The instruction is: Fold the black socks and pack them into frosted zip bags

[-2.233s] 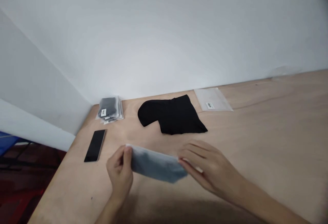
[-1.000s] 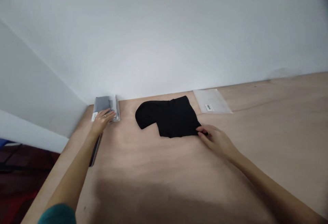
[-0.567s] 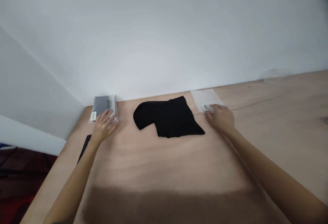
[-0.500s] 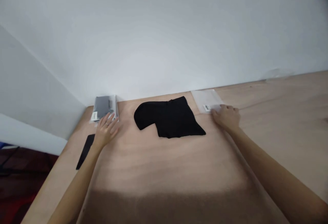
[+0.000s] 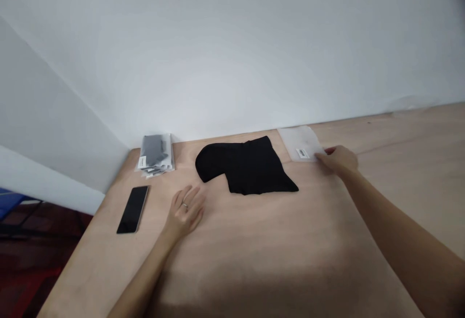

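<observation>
A black balaclava-shaped piece of fabric [image 5: 250, 167] lies flat near the middle of the wooden table [image 5: 254, 240]. Just below its left end, my left hand [image 5: 186, 211], a ring on one finger, is held with its fingers apart and nothing in them. At the right, my right hand [image 5: 337, 159] pinches the lower right corner of a clear plastic bag [image 5: 296, 141] between thumb and fingers. A white barcode label sits near the bag's lower edge, and the bag lies flat beside the fabric.
At the back left is a stack of clear packets [image 5: 155, 153] with dark contents. In front of it lies a smartphone [image 5: 133, 210]. A white wall [image 5: 232, 56] rises behind the table, and some clear plastic [image 5: 414, 103] rests against it at right.
My left hand has moved right, away from the packets, uncovering the whole phone. My right hand has gone from resting at the bag's corner to pinching it. The view has shifted slightly.
</observation>
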`<state>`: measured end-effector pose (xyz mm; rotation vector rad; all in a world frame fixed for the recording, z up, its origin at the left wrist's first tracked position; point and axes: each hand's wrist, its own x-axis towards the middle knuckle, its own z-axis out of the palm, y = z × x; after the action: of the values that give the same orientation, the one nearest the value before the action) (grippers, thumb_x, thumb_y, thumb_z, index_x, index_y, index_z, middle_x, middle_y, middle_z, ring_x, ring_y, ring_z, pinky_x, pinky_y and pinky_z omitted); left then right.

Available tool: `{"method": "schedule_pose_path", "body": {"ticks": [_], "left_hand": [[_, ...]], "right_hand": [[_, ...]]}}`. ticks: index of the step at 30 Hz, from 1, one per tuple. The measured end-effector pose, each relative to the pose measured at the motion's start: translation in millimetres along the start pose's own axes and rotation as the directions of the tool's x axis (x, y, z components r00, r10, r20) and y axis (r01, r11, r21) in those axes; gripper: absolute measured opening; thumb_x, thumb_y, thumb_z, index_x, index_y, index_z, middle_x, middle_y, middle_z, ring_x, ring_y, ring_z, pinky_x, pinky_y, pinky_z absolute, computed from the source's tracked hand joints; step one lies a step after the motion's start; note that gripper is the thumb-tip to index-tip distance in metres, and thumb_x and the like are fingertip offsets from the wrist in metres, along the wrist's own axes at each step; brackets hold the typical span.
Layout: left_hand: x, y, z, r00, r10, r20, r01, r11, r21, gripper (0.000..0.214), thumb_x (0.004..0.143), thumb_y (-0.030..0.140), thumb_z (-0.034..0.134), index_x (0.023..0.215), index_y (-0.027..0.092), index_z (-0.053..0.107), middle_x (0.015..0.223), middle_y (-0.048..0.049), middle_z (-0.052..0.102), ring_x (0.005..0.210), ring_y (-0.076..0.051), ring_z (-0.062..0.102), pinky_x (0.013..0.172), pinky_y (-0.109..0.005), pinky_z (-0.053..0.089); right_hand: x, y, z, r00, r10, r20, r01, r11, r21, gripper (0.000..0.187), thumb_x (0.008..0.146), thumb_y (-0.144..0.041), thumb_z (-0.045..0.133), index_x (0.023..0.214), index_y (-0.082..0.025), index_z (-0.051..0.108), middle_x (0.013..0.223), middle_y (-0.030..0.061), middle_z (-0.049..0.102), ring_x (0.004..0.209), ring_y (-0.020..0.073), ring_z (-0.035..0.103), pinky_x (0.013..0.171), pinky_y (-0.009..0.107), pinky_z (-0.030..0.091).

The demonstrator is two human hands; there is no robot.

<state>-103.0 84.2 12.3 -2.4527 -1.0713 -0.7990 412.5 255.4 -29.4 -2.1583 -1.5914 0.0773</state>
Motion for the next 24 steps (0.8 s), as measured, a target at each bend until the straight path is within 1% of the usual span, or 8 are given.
{"method": "schedule_pose_path", "body": {"ticks": [5,11,13,15,17,19,22,24], "left_hand": [[4.9,26.3,-6.1,0.998,-0.02,-0.063,0.015,0.997,-0.075,0.034,0.091,0.012,0.064,0.124,0.019,0.067,0.126,-0.0158,0.07,0.126,-0.035,0.059,0.099,-0.049,0.051],[15.1,56.5,-13.7,0.951,-0.311,0.005,0.279,0.847,-0.452,0.025,0.095,0.013,0.057,0.115,0.019,0.072,0.11,-0.0123,0.073,0.105,-0.025,0.066,0.092,-0.043,0.054],[19.9,66.2,-12.6,0.881,-0.442,0.17,0.45,0.672,-0.588,0.022,0.099,0.021,0.056,0.109,0.02,0.075,0.102,-0.0109,0.075,0.094,-0.023,0.068,0.085,-0.038,0.055],[24.9,76.3,-9.3,0.757,-0.515,0.402,0.624,0.39,-0.677,0.025,0.1,0.033,0.057,0.106,0.019,0.077,0.099,-0.0107,0.076,0.088,-0.022,0.069,0.082,-0.037,0.055],[29.8,87.5,-4.4,0.627,-0.478,0.615,0.718,0.049,-0.694,0.036,0.097,0.048,0.062,0.108,0.017,0.076,0.101,-0.012,0.077,0.086,-0.023,0.071,0.082,-0.037,0.055],[34.4,99.1,0.4,0.541,-0.369,0.755,0.714,-0.273,-0.645,0.052,0.09,0.059,0.068,0.117,0.015,0.073,0.104,-0.014,0.077,0.087,-0.023,0.072,0.083,-0.037,0.055],[41.5,112.5,2.2,0.508,-0.265,0.82,0.605,-0.568,-0.558,0.068,0.082,0.065,0.075,0.124,0.012,0.068,0.104,-0.0152,0.076,0.086,-0.023,0.072,0.081,-0.035,0.054],[45.7,115.3,-1.5,0.511,-0.334,0.792,0.524,-0.609,-0.595,0.063,0.082,0.058,0.08,0.123,0.012,0.068,0.105,-0.0141,0.075,0.09,-0.023,0.072,0.082,-0.033,0.053]], "right_hand": [[-10.2,-22.1,-22.2,0.916,0.314,0.249,-0.363,0.913,0.185,0.037,0.097,-0.037,0.067,0.129,-0.019,0.062,0.131,0.0097,0.063,0.11,0.0254,0.065,0.091,0.046,0.057],[-47.6,-61.7,-60.2,0.878,0.27,0.395,-0.465,0.676,0.571,0.034,0.099,-0.037,0.064,0.127,-0.017,0.062,0.125,0.0095,0.065,0.103,0.0224,0.067,0.086,0.043,0.058],[-68.9,-79.8,-74.2,0.886,0.175,0.429,-0.444,0.585,0.678,0.025,0.098,-0.036,0.065,0.114,-0.016,0.065,0.111,0.0072,0.068,0.091,0.0183,0.067,0.077,0.035,0.058],[-95.0,-100.6,-87.5,0.888,0.049,0.458,-0.418,0.502,0.757,0.017,0.089,-0.033,0.072,0.095,-0.017,0.068,0.092,0.005,0.07,0.077,0.0162,0.065,0.066,0.028,0.055],[-125.2,-122.4,-98.2,0.864,-0.091,0.496,-0.409,0.447,0.795,0.026,0.076,-0.038,0.08,0.093,-0.02,0.07,0.085,0.005,0.071,0.073,0.0185,0.064,0.06,0.029,0.053],[-157.5,-142.0,-103.9,0.818,-0.216,0.533,-0.411,0.429,0.805,0.038,0.064,-0.042,0.087,0.089,-0.019,0.071,0.078,0.0042,0.068,0.066,0.0186,0.061,0.053,0.029,0.05],[-201.5,-161.8,-100.9,0.664,-0.441,0.604,-0.427,0.439,0.79,0.047,0.072,-0.043,0.083,0.109,-0.019,0.069,0.083,0.0035,0.069,0.069,0.0177,0.061,0.053,0.027,0.049],[-221.4,-168.0,-94.1,0.572,-0.524,0.631,-0.432,0.461,0.775,0.053,0.077,-0.044,0.079,0.121,-0.02,0.064,0.093,0.0055,0.071,0.075,0.0196,0.064,0.058,0.029,0.053]]}}
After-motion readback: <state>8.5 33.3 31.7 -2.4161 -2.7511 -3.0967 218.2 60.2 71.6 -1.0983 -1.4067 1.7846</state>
